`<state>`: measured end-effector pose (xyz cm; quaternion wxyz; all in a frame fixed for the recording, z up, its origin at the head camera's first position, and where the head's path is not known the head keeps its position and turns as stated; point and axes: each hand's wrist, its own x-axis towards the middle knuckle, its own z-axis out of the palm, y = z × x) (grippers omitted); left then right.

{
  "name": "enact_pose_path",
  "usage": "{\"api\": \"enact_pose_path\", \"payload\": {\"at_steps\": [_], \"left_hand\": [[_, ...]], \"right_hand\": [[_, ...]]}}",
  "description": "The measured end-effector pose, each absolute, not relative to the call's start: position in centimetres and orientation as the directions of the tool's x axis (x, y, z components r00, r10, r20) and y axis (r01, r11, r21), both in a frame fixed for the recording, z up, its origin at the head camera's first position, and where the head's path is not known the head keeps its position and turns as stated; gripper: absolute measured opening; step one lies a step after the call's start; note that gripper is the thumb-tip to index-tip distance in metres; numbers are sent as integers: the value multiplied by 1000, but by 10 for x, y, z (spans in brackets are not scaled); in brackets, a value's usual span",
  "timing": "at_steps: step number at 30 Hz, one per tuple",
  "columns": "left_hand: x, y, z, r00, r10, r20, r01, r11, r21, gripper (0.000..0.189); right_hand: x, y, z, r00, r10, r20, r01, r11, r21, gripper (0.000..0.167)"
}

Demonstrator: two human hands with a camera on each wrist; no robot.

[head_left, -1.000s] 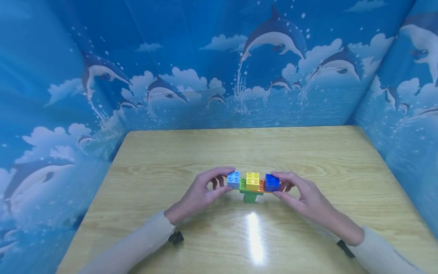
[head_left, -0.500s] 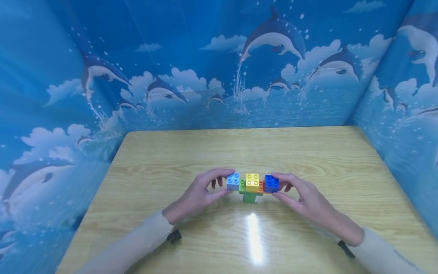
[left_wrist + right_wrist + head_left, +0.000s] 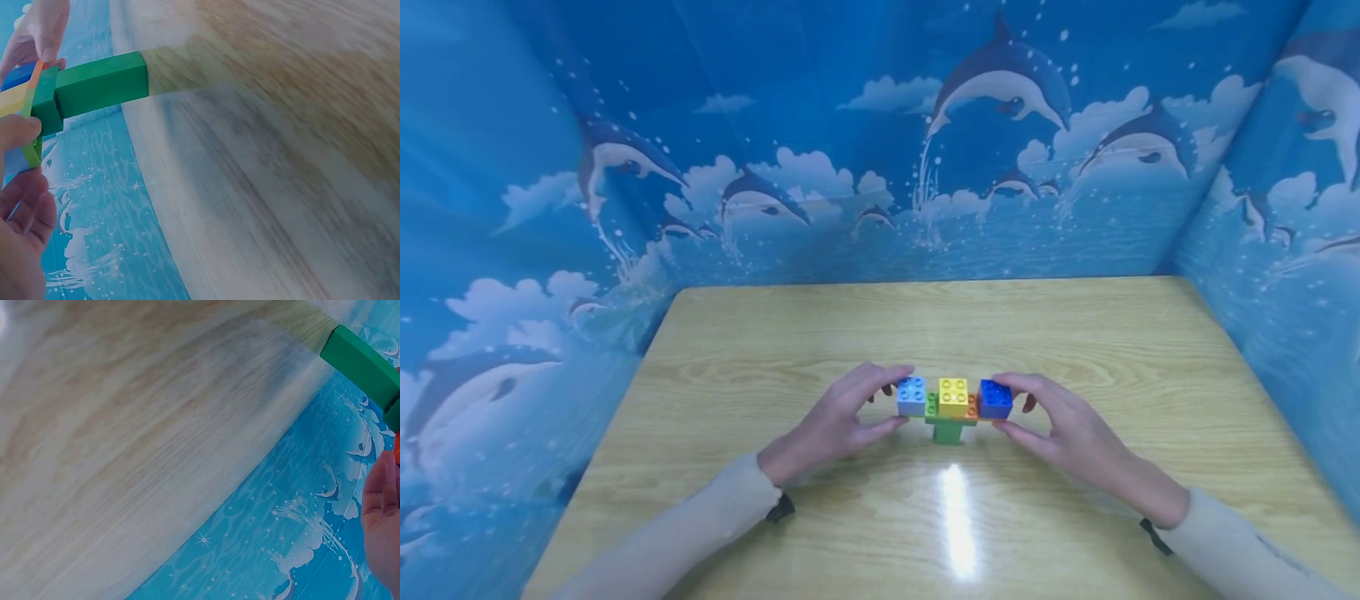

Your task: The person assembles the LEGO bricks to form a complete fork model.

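A toy-brick structure stands on the table, with a green brick column [image 3: 103,84] as its foot. A wider green brick [image 3: 47,103] tops the column, and a light green plate [image 3: 932,406] and an orange plate [image 3: 972,406] spread sideways above it. Along the top sit a light blue brick [image 3: 912,397], a yellow brick [image 3: 953,397] and a dark blue brick [image 3: 996,400], studs up. My left hand [image 3: 831,421] pinches the light blue brick between thumb and fingers. From the other side, my right hand [image 3: 1071,429] pinches the dark blue brick the same way.
The wooden table [image 3: 820,325] reaches back to a blue curtain [image 3: 820,242] printed with dolphins, which also hangs at both sides. A bright light reflection lies on the tabletop in front of the structure. Dark straps show under both sleeves.
The brick structure stays in the same place, with both hands still on its end bricks. My right hand and wrist have shifted slightly left, and the fingers behind both bricks have moved a little.
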<state>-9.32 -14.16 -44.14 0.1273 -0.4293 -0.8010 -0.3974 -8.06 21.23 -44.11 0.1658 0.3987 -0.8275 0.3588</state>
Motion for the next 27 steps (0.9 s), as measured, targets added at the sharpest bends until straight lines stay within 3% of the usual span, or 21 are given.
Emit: {"api": "enact_pose_path", "payload": {"at_steps": [4, 9, 14, 18, 23, 27], "left_hand": [[-96, -141, -443, -564, 581, 586, 819, 305, 486, 71], [-98, -141, -442, -570, 577, 585, 816, 317, 483, 72], [-101, -141, -441, -590, 588, 553, 803, 354, 480, 76], [-105, -141, -441, -589, 597, 545, 803, 352, 482, 77], [-105, -143, -444, -589, 590, 553, 803, 352, 481, 78], [-106, -144, -444, -627, 563, 538, 772, 363, 521, 76]], "right_hand": [[-83, 213, -439, -633, -541, 554, -774, 444, -450, 80], [-87, 213, -438, -631, -541, 556, -776, 445, -447, 60], [-90, 214, -439, -637, -538, 552, -770, 452, -449, 67], [-92, 214, -439, -661, -534, 527, -750, 437, -497, 62], [-96, 209, -440, -674, -541, 503, -729, 381, -569, 77], [-99, 207, -439, -694, -556, 457, -701, 379, -604, 77]]}}
